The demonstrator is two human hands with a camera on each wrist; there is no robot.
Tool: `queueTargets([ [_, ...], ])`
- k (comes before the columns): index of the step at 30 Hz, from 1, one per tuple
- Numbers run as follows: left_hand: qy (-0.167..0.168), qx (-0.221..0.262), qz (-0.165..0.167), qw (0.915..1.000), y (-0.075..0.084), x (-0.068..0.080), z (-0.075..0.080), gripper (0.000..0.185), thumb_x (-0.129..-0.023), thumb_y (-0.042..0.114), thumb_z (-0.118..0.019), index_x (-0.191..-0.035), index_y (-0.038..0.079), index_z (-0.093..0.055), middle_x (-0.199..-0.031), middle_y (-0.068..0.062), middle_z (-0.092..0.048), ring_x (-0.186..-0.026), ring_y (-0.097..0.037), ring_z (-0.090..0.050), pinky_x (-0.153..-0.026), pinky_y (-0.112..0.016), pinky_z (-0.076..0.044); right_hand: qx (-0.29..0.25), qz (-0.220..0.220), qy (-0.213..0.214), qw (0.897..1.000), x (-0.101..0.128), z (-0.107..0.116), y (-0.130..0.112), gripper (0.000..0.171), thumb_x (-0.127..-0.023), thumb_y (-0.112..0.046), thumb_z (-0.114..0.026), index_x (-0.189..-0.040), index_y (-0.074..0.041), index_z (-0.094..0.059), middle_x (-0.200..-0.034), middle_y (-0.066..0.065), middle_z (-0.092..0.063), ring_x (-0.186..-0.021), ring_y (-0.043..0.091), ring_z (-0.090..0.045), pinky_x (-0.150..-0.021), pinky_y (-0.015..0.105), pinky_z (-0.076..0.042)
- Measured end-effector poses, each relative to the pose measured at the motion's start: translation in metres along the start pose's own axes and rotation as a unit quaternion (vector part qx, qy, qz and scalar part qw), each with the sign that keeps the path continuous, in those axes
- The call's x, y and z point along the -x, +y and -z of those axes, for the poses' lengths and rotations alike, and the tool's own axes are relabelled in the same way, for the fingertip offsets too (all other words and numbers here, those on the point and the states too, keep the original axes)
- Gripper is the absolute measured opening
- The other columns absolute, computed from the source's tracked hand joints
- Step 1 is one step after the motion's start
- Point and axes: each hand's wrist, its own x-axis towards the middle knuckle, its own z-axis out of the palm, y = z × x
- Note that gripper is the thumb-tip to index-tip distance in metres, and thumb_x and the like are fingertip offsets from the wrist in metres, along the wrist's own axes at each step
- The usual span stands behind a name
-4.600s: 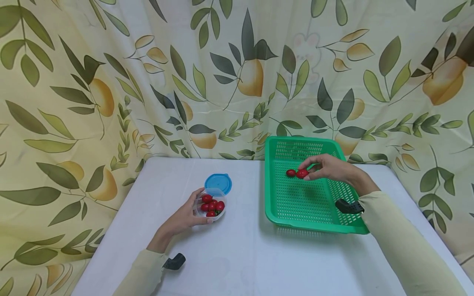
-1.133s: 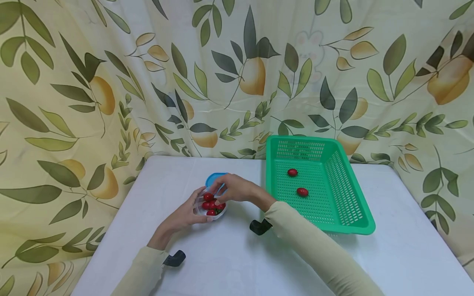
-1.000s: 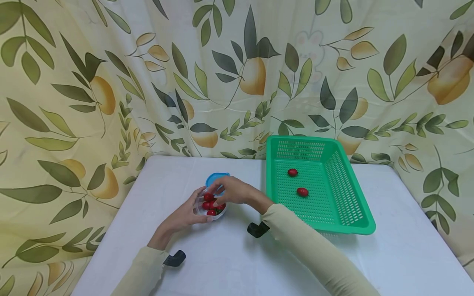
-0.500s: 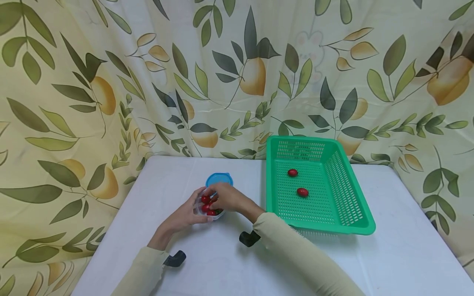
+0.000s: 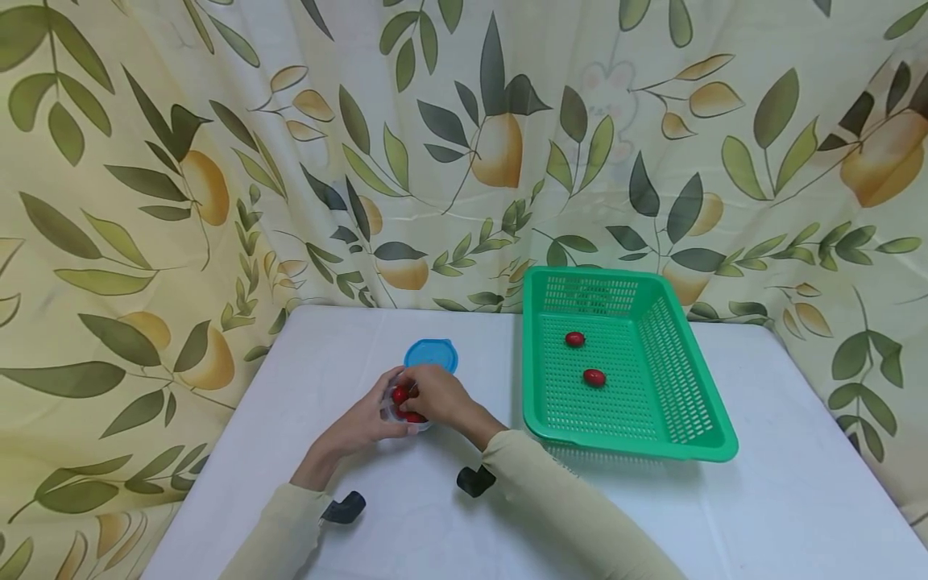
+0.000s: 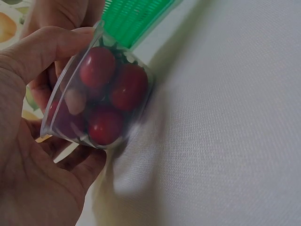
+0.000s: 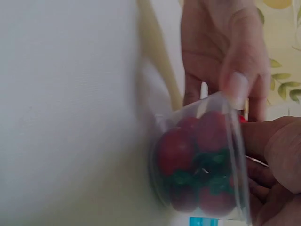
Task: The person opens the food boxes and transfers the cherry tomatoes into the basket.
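Tomatoes [image 5: 399, 395] crowd the tub [image 6: 136, 115]; right hand [image 5: 440, 396] perhaps pinches one.

The left arm [image 5: 279, 524] slanted up from the frame's lower left, the left hand [image 5: 362, 419] curved in a grip. The right arm [image 5: 573, 503] slanted in from the lower right, the right hand [image 5: 438, 395] just beside it, fingers [image 5: 408, 377] bent.

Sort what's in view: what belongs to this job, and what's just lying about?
In the job, apparently:
Clear container, held by the left hand
Red tomatoes inside, right hand at them
Green basket, holding two tomatoes

Just lying about or background:
Blue lid beyond the container, perhaps its cover
Patterned curtain behind
White cloth underneath
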Motion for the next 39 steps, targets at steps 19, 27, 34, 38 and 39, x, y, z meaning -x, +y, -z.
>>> queueTargets([
  [19,0.0,0.002,0.001,1.0,0.003,-0.001,0.0,0.103,-0.082,0.027,-0.085,-0.161,0.023,-0.018,-0.166,-0.007,-0.023,-0.152,-0.033,-0.022,-0.119,-0.067,-0.02,-0.008,0.034,0.005,0.999,0.0,0.003,0.004,0.025,-0.089,-0.015,-0.079,-0.113,-0.01,-0.073,-0.1,0.002,-0.075,-0.091,0.012,-0.069,-0.077,0.021,-0.058],
  [27,-0.002,0.003,0.0,1.0,0.002,-0.001,0.0,0.102,-0.082,0.027,-0.085,-0.16,0.025,-0.019,-0.165,-0.007,-0.024,-0.15,-0.032,-0.024,-0.119,-0.067,-0.022,-0.007,0.05,0.014,0.999,0.002,0.004,0.007,0.025,-0.089,-0.018,-0.079,-0.112,-0.011,-0.073,-0.103,0.0,-0.075,-0.092,0.011,-0.068,-0.078,0.019,-0.057],
  [34,-0.009,0.008,-0.012,0.9999,0.0,-0.001,0.002,0.098,-0.083,0.025,-0.083,-0.159,0.026,-0.021,-0.162,-0.006,-0.028,-0.147,-0.032,-0.029,-0.118,-0.065,-0.025,-0.047,0.055,0.026,0.997,0.006,0.008,0.006,0.027,-0.089,-0.019,-0.079,-0.113,-0.009,-0.072,-0.105,0.003,-0.075,-0.093,0.014,-0.071,-0.073,0.019,-0.058],
  [38,-0.009,0.008,-0.022,0.9997,-0.001,-0.001,0.003,0.097,-0.083,0.023,-0.083,-0.159,0.026,-0.022,-0.16,-0.006,-0.032,-0.144,-0.032,-0.034,-0.118,-0.063,-0.027,-0.059,0.057,0.031,0.996,0.008,0.011,0.002,0.027,-0.088,-0.019,-0.08,-0.111,-0.009,-0.071,-0.105,0.003,-0.074,-0.092,0.014,-0.071,-0.072,0.018,-0.058],
  [39,-0.009,0.008,-0.024,0.9996,-0.001,-0.001,0.003,0.097,-0.083,0.023,-0.083,-0.159,0.026,-0.022,-0.16,-0.006,-0.033,-0.144,-0.031,-0.034,-0.117,-0.063,-0.027,-0.062,0.057,0.031,0.996,0.009,0.011,0.001,0.026,-0.088,-0.019,-0.081,-0.111,-0.009,-0.071,-0.105,0.003,-0.074,-0.091,0.013,-0.071,-0.072,0.018,-0.058],
])
